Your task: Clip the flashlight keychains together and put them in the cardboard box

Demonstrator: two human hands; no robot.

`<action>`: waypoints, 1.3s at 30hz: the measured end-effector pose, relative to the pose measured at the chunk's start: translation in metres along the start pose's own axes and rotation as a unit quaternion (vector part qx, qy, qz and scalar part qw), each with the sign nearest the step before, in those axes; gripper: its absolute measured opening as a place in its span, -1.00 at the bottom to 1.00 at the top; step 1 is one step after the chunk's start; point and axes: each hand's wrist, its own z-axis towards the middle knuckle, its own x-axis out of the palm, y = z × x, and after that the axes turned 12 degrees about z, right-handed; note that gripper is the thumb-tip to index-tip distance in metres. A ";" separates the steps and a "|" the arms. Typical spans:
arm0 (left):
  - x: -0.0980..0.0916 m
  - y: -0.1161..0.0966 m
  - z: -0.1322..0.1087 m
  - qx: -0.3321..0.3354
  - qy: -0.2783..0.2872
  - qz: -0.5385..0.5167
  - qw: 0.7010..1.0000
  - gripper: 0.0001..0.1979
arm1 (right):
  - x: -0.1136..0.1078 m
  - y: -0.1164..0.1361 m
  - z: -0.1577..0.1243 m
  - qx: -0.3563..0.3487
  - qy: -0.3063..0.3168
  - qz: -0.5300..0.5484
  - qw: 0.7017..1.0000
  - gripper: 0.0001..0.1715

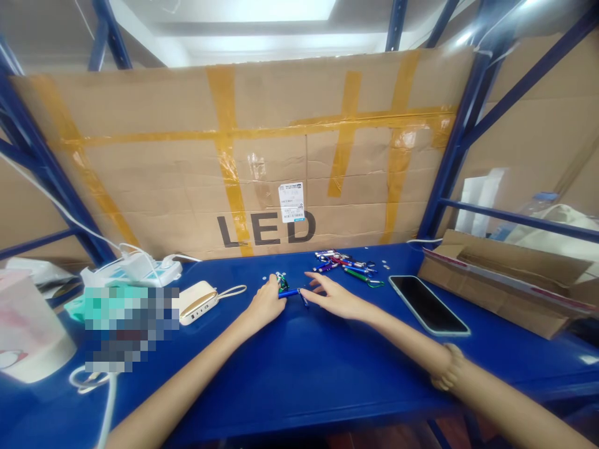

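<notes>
My left hand (267,300) is closed around a slim blue metallic tube (288,293), which points to the right. A small dark clip (304,300) hangs at the tube's right end. Close by, my right hand (334,298) has its fingers apart, with the thumb at or just beside that end; I cannot tell whether it touches. Just beyond my left fingers lies a small cluster of green and silver pieces (281,281), partly hidden. Further back is a loose pile of similar coloured tubes (334,259) with clips, including a green tube (356,274) with a carabiner.
A phone (428,304) lies right of my hands, before an open cardboard box (503,280). Leftward are a cream power bank (196,302) with a strap, a power strip (161,272) and cables. A large taped carton (262,156) stands along the back of the blue table (290,386).
</notes>
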 end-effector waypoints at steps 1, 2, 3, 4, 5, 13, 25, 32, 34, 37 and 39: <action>0.000 -0.002 0.001 -0.013 0.006 -0.041 0.999 -0.77 | 0.004 0.001 -0.002 0.010 -0.015 0.036 0.999 -0.04; 0.000 -0.004 0.001 -0.029 0.014 -0.086 0.996 -0.78 | 0.009 0.003 -0.005 0.027 -0.030 0.079 0.996 0.01; -0.001 -0.008 0.001 -0.045 0.021 -0.133 0.990 -0.79 | 0.014 0.006 -0.007 0.045 -0.046 0.125 0.990 0.06; 0.000 -0.012 0.001 -0.060 0.024 -0.176 0.982 -0.80 | 0.019 0.008 -0.009 0.059 -0.059 0.171 0.982 0.09; 0.000 -0.016 0.001 -0.067 0.022 -0.209 0.975 -0.80 | 0.024 0.011 -0.010 0.069 -0.068 0.216 0.972 0.12; 0.008 -0.041 -0.005 -0.025 0.019 -0.329 0.944 -0.53 | 0.038 0.010 0.002 0.087 -0.024 0.366 0.926 -0.37; 0.016 -0.063 0.004 -0.076 0.095 -0.530 0.839 -0.59 | -0.033 -0.014 -0.019 0.156 -0.110 0.358 0.914 -0.53; 0.029 -0.063 0.006 -0.063 0.040 -0.510 0.857 -0.70 | -0.047 -0.012 -0.037 0.142 -0.104 0.307 0.935 -0.54; 0.030 -0.062 0.002 -0.058 0.043 -0.481 0.874 -0.74 | -0.042 -0.011 -0.035 0.141 -0.095 0.318 0.933 -0.55; 0.031 -0.060 -0.002 -0.022 0.032 -0.395 0.918 -0.77 | -0.031 -0.009 -0.030 0.133 -0.063 0.320 0.936 -0.54; 0.033 -0.057 -0.003 0.022 -0.009 -0.309 0.951 -0.72 | -0.024 -0.008 -0.026 0.136 -0.038 0.300 0.943 -0.53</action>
